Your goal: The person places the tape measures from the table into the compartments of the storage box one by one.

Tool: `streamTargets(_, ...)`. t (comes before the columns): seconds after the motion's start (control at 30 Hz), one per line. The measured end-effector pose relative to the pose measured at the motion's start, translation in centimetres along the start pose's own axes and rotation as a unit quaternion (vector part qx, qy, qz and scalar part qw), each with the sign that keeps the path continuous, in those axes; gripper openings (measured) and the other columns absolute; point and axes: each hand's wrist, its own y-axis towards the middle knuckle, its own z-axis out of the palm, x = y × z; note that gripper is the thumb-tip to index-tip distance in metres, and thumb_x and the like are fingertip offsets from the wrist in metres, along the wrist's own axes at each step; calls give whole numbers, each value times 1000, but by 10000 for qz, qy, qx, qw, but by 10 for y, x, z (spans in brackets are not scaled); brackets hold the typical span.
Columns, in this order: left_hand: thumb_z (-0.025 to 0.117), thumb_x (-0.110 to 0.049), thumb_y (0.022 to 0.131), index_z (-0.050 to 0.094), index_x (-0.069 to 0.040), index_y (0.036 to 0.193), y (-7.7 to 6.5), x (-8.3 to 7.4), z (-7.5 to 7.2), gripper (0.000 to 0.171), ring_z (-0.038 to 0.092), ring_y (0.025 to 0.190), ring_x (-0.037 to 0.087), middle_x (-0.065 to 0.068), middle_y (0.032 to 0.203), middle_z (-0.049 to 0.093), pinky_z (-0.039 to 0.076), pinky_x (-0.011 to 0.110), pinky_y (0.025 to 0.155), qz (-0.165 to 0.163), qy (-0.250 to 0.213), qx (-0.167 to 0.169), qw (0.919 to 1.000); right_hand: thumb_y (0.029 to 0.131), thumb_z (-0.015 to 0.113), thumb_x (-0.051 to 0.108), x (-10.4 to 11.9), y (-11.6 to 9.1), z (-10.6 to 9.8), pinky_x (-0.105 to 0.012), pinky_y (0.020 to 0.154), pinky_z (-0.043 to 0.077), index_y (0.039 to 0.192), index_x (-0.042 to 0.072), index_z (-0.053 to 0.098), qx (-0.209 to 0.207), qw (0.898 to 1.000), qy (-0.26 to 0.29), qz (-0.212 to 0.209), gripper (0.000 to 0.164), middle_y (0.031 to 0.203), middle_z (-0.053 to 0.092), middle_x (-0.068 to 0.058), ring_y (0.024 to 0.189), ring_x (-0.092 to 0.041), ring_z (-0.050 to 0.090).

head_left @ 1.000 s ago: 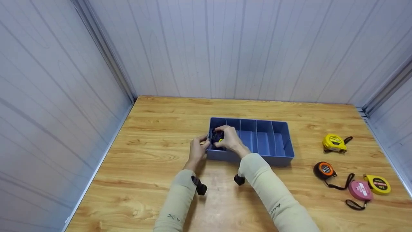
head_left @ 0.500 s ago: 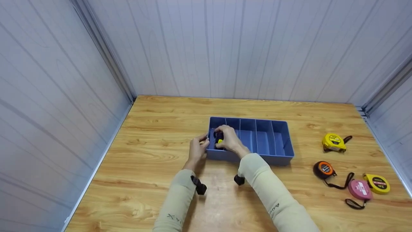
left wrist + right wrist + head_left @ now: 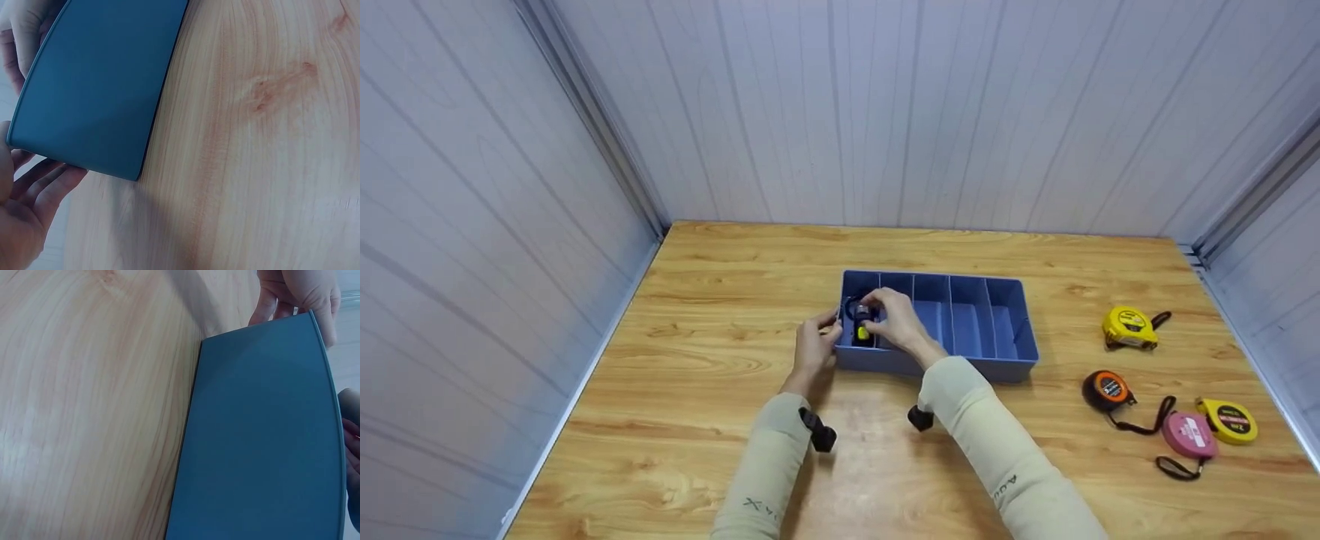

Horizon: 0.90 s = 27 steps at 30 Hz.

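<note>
A blue tray with several compartments (image 3: 934,369) sits on the wooden table. My left hand (image 3: 812,346) holds the tray's left end; in the left wrist view its fingers (image 3: 55,183) lie along the outside of the end wall, with the thumb at the rim. Inside the leftmost compartment stands a black and yellow tape measure (image 3: 863,332) with a dark strap loop. My right hand (image 3: 898,321) reaches over the front wall and holds the tape measure from its right side, index finger toward the back and thumb toward the front. The wrist views show mostly the tray's outer front wall.
To the right lie a yellow tape measure (image 3: 1130,328), a black and orange one (image 3: 1108,391), a pink one (image 3: 1190,434) and another yellow one (image 3: 1230,421), some with wrist straps. Panelled walls (image 3: 885,112) enclose the table at the back and sides.
The tape measure has been turned from lying broad in the compartment to standing narrow along it, showing more yellow. The left hand keeps its place on the tray; the head view has shifted slightly.
</note>
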Motion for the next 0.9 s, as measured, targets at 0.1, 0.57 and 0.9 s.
streamTargets(0.1, 53, -2, 85, 57, -4, 118, 0, 0, 0, 33, 58, 85, 25, 17, 108, 59, 46, 22, 57, 70, 286, -52, 9996, 72, 68, 0, 1, -3, -1, -31, 76, 48, 93, -1, 62, -48, 9999, 125, -73, 22, 90, 59, -9, 84, -21, 57)
streamTargets(0.57, 53, -3, 85, 57, -5, 119, -2, 0, 1, 34, 56, 76, 19, 15, 108, 58, 41, 20, 48, 25, 385, -40, 9992, 75, 66, 0, 5, -10, -14, -39, 69, 49, 92, -3, 63, -314, 9984, 366, -310, 18, 87, 61, -11, 77, -22, 58)
streamTargets(0.9, 53, -2, 85, 57, -4, 118, -4, -6, 0, 33, 59, 80, 28, 18, 107, 58, 50, 28, 61, 161, 381, -58, 9991, 77, 65, 0, 9, -16, -31, -32, 67, 50, 94, -3, 63, -417, 9983, 284, -291, 18, 91, 61, -10, 78, -21, 58)
